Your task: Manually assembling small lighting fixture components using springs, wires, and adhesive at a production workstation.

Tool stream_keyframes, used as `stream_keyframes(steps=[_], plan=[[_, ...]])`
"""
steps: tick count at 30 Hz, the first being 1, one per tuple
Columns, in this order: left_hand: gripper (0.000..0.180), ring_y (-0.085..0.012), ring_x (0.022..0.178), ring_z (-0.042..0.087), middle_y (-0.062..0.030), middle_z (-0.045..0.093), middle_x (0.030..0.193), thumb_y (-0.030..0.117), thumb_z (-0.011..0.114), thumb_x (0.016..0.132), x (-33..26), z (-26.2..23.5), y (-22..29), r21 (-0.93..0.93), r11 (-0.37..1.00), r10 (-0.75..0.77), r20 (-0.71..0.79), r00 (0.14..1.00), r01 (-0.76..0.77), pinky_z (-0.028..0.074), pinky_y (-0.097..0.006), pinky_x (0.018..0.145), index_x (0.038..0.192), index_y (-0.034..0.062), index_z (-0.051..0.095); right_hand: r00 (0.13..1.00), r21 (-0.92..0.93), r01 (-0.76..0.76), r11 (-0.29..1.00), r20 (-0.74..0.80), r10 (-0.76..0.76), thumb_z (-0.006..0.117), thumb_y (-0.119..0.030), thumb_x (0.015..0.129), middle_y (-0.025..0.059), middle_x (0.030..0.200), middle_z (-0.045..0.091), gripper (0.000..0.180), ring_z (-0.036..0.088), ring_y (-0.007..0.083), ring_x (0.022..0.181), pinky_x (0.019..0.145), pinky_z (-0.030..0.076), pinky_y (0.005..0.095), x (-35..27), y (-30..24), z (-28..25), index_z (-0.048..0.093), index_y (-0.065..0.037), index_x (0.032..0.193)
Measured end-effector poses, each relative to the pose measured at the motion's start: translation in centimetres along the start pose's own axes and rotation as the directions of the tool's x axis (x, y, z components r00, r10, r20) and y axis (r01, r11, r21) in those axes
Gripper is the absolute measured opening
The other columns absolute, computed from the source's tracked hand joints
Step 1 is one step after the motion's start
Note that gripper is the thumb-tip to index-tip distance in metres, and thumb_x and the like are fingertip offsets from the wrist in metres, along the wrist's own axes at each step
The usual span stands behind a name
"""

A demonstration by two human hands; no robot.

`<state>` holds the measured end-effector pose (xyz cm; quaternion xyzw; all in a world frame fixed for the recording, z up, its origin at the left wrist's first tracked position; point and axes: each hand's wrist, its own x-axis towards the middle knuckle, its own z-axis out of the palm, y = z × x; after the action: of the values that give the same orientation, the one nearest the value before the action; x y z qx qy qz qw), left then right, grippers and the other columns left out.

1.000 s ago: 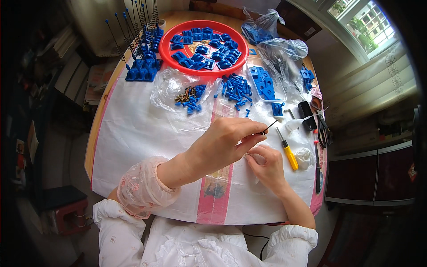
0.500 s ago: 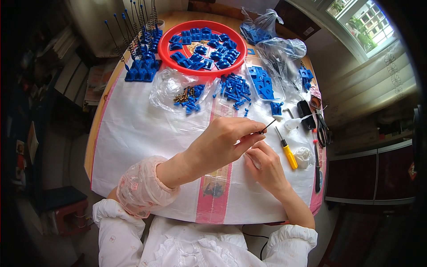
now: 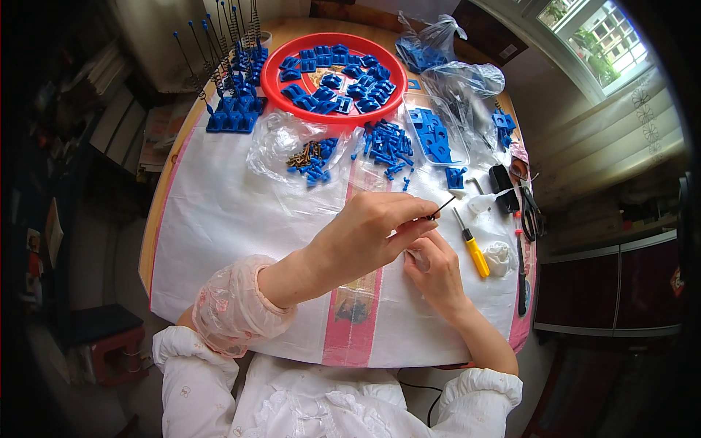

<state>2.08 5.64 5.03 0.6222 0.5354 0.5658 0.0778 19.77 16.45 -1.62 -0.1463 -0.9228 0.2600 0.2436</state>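
My left hand [image 3: 380, 228] reaches across in front of me, thumb and fingers pinched on a thin black wire [image 3: 446, 206]. The wire's free end slants up and to the right; a darker, thicker bit shows at the fingertips. Just below and right of it is my right hand [image 3: 438, 274], its fingers bent and closed, the tips partly behind the left hand. Whatever those fingers hold is hidden. Beyond the wire's end stands a small blue bracket [image 3: 455, 177]. A screwdriver with a yellow handle [image 3: 476, 254] lies right of my right hand.
A red tray [image 3: 266, 80] of blue clips stands at the back. Nearer lie blue pegs [image 3: 387, 146], brass screws [image 3: 303, 157] and a clear box [image 3: 461, 150] of blue plates. Blue bases with upright springs [image 3: 234, 115] crowd the back left. Scissors [image 3: 531, 213] and a nozzle bottle [image 3: 482, 203] lie right.
My right hand has shifted slightly upward, its fingers tucked closer behind the left hand. The left hand keeps its pinch on the black wire, almost still.
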Motion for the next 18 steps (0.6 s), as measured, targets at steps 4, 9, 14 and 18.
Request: stream_keyframes(steps=[4,9,14,18], plan=[[0.019,-0.0214,0.073,0.072,-0.0099,0.074,0.09,0.003,0.073,0.085,-0.1,0.0,-0.1,0.001,1.0,-0.003,0.0,1.0,0.003,0.056,-0.03,0.064,0.104,0.0019,0.071,0.993,0.054,-0.113,0.992,-0.012,0.114,0.07,0.006,0.074,0.0137,0.092,0.061,0.021,0.065,0.032,0.082,0.071,0.052,0.0393,0.0,-0.3,0.0,0.06,0.001,0.091],[0.018,-0.0219,0.074,0.072,-0.0103,0.074,0.091,0.003,0.073,0.086,0.0,-0.1,-0.1,0.004,1.0,0.001,0.007,1.0,-0.001,0.056,-0.03,0.064,0.104,0.0019,0.071,0.999,0.021,-0.039,0.999,0.024,0.038,0.071,0.005,0.075,0.0147,0.093,0.061,0.022,0.065,0.0335,0.083,0.072,0.052,0.0405,-0.2,0.3,-0.3,0.059,0.001,0.093],[0.018,-0.022,0.074,0.072,-0.0104,0.074,0.09,0.003,0.072,0.086,0.0,-0.1,0.0,0.003,1.0,0.002,0.006,1.0,-0.002,0.056,-0.03,0.064,0.104,0.0016,0.07,1.0,-0.001,0.011,1.0,0.028,-0.011,0.071,0.003,0.077,0.0151,0.094,0.059,0.02,0.063,0.0345,0.081,0.071,0.051,0.0414,0.1,-0.5,-0.5,0.059,0.002,0.093],[0.018,-0.0218,0.074,0.072,-0.0103,0.074,0.09,0.003,0.072,0.086,0.0,0.0,0.0,0.006,1.0,0.006,0.001,1.0,-0.006,0.056,-0.03,0.064,0.104,0.0012,0.07,1.0,-0.01,-0.009,1.0,-0.006,0.009,0.071,0.003,0.078,0.0151,0.093,0.059,0.019,0.063,0.0344,0.08,0.071,0.051,0.0414,0.1,-0.2,0.1,0.059,0.002,0.093]])
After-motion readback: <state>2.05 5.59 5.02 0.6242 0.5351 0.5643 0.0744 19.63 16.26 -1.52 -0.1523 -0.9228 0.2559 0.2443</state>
